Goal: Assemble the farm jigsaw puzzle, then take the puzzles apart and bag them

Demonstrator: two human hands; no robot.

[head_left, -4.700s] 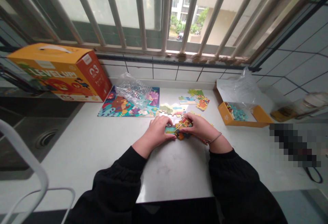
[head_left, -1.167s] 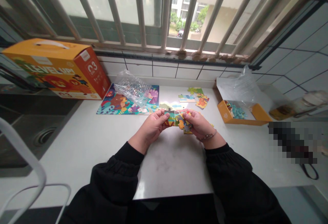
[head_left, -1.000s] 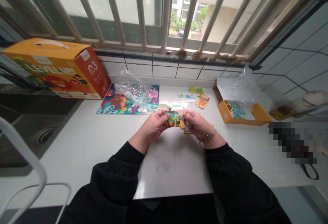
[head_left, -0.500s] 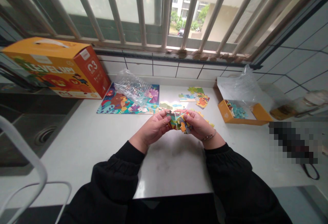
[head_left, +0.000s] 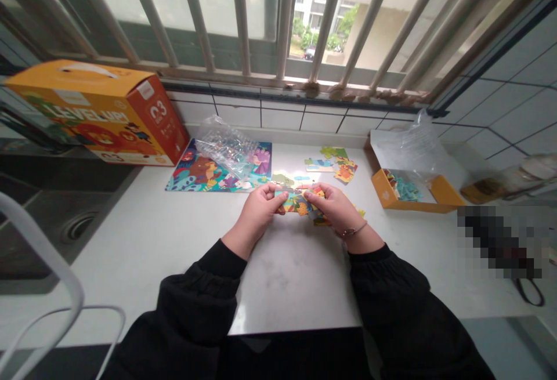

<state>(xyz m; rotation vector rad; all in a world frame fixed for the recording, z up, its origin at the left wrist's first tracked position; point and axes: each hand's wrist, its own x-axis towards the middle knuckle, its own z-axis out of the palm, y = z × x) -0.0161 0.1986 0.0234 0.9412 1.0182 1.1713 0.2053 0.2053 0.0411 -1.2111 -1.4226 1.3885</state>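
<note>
Between my two hands, above the white counter, are several joined or touching jigsaw puzzle pieces in green, yellow and orange. My left hand pinches their left end between thumb and fingers. On the right end, my right hand has its thumb on top and its fingers underneath. Whether the pieces are fully locked together cannot be made out. Behind the hands lie more puzzle pieces, partly hidden by my fingers. A small joined group of puzzle pieces rests farther back to the right.
A colourful picture sheet lies at the back left under a clear plastic bag. Left of it stands an orange carton. An open yellow box with puzzle pieces stands at right. The sink is far left, beside a white cable.
The held pieces have tilted flatter and shifted slightly left and away from me. Both thumbs have moved along the pieces. More yellow pieces now show beneath my right hand.
</note>
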